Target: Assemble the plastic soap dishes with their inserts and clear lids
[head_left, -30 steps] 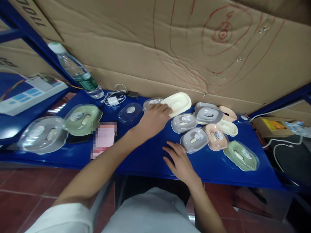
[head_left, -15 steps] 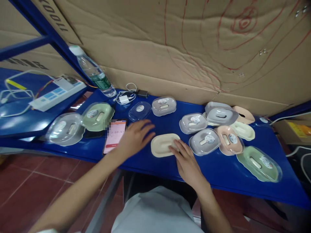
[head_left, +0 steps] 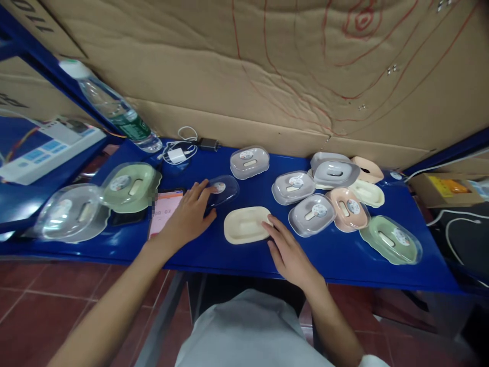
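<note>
A cream soap dish (head_left: 244,227) lies in front of me at the middle of the blue table. My right hand (head_left: 292,252) rests at its right end with fingertips on the rim, fingers stretched and thumb apart. To the dish's upper left is a clear plastic lid (head_left: 228,193) with a round sticker. My left hand (head_left: 189,214) has its fingers and thumb at the left end of this lid, which they partly cover. Behind the lid sits a grey lidded soap dish (head_left: 250,164).
More lidded dishes stand on the right: grey (head_left: 293,188), pink (head_left: 346,209) and green (head_left: 389,239). On the left are a green one (head_left: 128,191), a phone (head_left: 166,206), a water bottle (head_left: 130,125) and a charger (head_left: 176,155). A cardboard wall (head_left: 191,71) rises behind.
My left hand has come to the clear lid, and the lid has shifted toward me, closer to the cream dish. My right hand stays at the dish. The view has swung slightly right.
</note>
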{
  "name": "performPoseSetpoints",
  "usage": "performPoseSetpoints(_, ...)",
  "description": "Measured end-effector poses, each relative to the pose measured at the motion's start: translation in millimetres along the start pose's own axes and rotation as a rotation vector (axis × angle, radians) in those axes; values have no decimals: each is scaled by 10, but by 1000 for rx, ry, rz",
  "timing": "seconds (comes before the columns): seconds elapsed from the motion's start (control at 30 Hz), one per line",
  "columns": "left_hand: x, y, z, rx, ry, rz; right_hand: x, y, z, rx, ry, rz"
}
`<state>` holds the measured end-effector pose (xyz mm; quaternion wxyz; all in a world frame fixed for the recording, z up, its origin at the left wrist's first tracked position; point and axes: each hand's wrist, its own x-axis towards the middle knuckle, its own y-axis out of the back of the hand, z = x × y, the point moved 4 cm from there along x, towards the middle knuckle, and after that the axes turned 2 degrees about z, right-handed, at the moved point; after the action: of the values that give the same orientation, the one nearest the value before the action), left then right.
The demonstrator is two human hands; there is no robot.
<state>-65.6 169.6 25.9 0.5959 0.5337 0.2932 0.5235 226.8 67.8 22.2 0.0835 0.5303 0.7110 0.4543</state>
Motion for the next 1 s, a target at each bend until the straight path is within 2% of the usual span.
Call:
performPoseSetpoints(0.07, -119, 41, 140, -27, -30, 89, -45, 213, -40, -26, 87, 69)
performPoseSetpoints(0.13, -274, 85, 340, -74, -99, 161, -34, 567, 39, -129, 110, 167)
performPoseSetpoints(0.23, -525, 23, 623, -135, -249, 116, 175, 1234, 462, -411, -1, 268)
performPoseSetpoints(0.3, -643, -69, 712, -149, -288, 88, 434, 1628, 877, -594, -72, 253)
performPoseSetpoints(0.37, -701, -149, 732, -175, -292, 91, 718, 1902, 1310, -711, -132, 178)
performPoseSetpoints(0.43, -722, -189, 725, -215, -300, 101, 944, 2044, 1652, -733, -148, 96)
performPoseSetpoints(0.5, -738, -187, 718, -248, -314, 112, 1053, 2084, 1824, -711, -133, 46)
performPoseSetpoints(0.57, -767, -164, 719, -278, -332, 125, 1030, 2067, 1794, -693, -112, 70)
performPoseSetpoints(0.63, -803, -149, 710, -321, -314, 117, 897, 2003, 1561, -677, -91, 192)
performPoseSetpoints(0.7, -832, -151, 683, -380, -246, 92, 697, 1844, 1154, -627, -19, 354)
performPoseSetpoints(0.77, -850, -159, 651, -446, -171, 74, 498, 1524, 654, -524, 158, 413)
performPoseSetpoints(0.83, -858, -160, 630, -504, -126, 79, 360, 1074, 211, -420, 320, 305)
performPoseSetpoints(0.9, -860, -159, 617, -547, -97, 83, 299, 641, -79, -371, 405, 187)
performPoseSetpoints(1.0, -859, -153, 614, -584, -90, 78, 337, 226, -184, -306, 394, 54)
